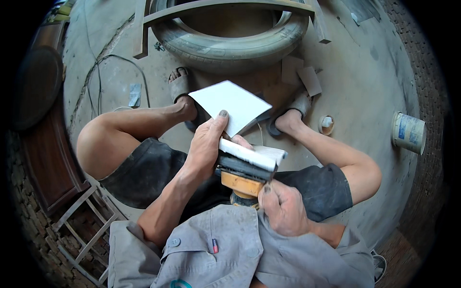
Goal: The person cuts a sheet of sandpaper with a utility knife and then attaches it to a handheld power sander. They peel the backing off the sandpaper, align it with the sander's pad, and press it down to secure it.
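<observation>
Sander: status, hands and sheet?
Left hand pinching white sheet against sander pad. Right hand gripping sander body from below. Sheet partly wrapped over pad, rest sticking up. Tyre ahead, not in the way.

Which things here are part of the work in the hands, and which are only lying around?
In use:
left hand on white sheet
right hand on orange sander

Lying about:
tyre
tin can
paper scraps
cable

White sheet of paper [233, 104], orange-yellow sander [242, 181] with a black pad, grey shirt [230, 249], black shorts [144, 170], dusty grey tyre [230, 41].
</observation>
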### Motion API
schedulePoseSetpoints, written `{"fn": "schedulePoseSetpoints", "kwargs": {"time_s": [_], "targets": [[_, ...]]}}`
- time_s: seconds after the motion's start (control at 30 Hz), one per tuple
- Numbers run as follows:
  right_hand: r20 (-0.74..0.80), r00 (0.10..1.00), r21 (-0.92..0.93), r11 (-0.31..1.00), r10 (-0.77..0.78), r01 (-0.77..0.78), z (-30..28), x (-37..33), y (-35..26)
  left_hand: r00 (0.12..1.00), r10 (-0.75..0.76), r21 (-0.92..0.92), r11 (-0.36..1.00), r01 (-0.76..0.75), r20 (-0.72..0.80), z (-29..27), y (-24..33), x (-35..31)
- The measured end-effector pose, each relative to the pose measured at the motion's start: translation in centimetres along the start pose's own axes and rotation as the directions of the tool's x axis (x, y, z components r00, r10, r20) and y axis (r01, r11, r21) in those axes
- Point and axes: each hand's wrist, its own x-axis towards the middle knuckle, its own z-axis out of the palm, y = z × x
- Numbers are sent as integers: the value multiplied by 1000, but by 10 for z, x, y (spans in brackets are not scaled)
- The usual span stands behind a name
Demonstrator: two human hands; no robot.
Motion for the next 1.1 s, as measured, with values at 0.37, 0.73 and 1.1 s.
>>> {"fn": "schedulePoseSetpoints", "kwargs": {"time_s": [0.37,0.73,1.1], "targets": [[10,998,-86,995,-58,58,-10,-8,-52,650,753,110,658,-745,-101,-13,2,-54],[104,993,258,962,58,-84,4,-10,-57,575,787,38,597,-801,-224,-16,-26,-83],[100,995,234,971,22,-45,-5,-27,-55,729,603,38,762,-647,324,-2,10,-67]]}}
